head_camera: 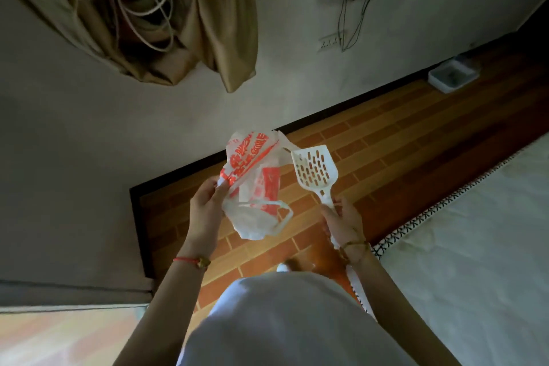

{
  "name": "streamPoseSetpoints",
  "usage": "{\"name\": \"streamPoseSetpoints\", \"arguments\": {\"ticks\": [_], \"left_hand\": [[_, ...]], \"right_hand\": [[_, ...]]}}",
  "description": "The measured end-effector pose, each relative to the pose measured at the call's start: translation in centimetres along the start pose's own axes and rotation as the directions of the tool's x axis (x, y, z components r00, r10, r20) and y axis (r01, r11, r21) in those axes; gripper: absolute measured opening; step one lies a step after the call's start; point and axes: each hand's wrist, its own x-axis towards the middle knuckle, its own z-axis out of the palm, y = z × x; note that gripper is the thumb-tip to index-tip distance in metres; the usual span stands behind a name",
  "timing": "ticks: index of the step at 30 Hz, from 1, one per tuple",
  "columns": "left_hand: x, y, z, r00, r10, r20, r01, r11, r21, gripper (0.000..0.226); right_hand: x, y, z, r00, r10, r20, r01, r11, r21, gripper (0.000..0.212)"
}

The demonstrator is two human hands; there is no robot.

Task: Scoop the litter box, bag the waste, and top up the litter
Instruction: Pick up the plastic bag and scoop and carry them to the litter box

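— What sort of place is this?
— A room in a home, a bedroom by the look of it. At four o'clock lies a mattress (475,232) under a white cover with a patterned edge.
— Anything else that says so?
— A tan curtain (214,24) bundled up with cord at eleven o'clock, a wall socket (329,41) at one o'clock with cables hanging past it, and a brick-patterned floor (386,140). At two o'clock a white tray (453,76) sits against the wall. It is possibly a pet's, though it's too far off to tell.

1 head-worn wide view, steeply down at floor (386,140)
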Motion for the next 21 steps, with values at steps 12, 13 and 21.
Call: {"name": "streamPoseSetpoints", "arguments": {"ticks": [12, 13, 21], "left_hand": [[14.2, 3.3, 10.8, 0.992, -0.041, 0.119, 0.037, 0.999, 0.040, 0.020], [15.7, 3.4, 11.6, 0.989, -0.047, 0.141, 0.040, 0.998, 0.054, 0.020], [29.2, 5.0, 19.0, 0.943, -0.049, 0.329, 0.028, 0.997, 0.068, 0.024]], "right_hand": [[12.6, -5.1, -3.7, 0.989, 0.029, -0.144, -0.017, 0.996, 0.087, 0.026], [13.6, -5.6, -3.8, 0.985, 0.040, -0.166, -0.022, 0.994, 0.107, 0.028], [24.8, -9.7, -3.5, 0.943, 0.142, -0.302, -0.084, 0.977, 0.197, 0.024]]}}
